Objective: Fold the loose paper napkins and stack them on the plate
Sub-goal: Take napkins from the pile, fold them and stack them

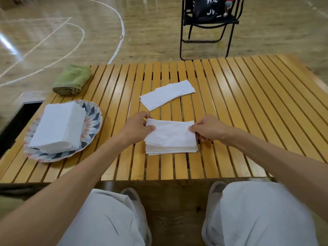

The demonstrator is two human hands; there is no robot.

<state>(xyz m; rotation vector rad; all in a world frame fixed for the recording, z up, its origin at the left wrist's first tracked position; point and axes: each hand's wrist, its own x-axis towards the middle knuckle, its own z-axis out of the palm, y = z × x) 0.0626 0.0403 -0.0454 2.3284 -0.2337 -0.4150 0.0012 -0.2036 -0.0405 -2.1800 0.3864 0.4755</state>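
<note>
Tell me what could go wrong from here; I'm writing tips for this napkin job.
1. Both hands, left and right, pinch only the ends of the folded stack; lifted that way, lower napkins could sag or slip out.
2. The pile on the plate is already tall and overhangs the plate; adding more may topple it.
3. The loose napkins lie unweighted and could shift.

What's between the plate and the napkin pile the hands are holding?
In the head view only bare table slats lie between the plate and the napkin pile. The left hand grips the pile's near-left edge; the right hand holds the other side.
</note>
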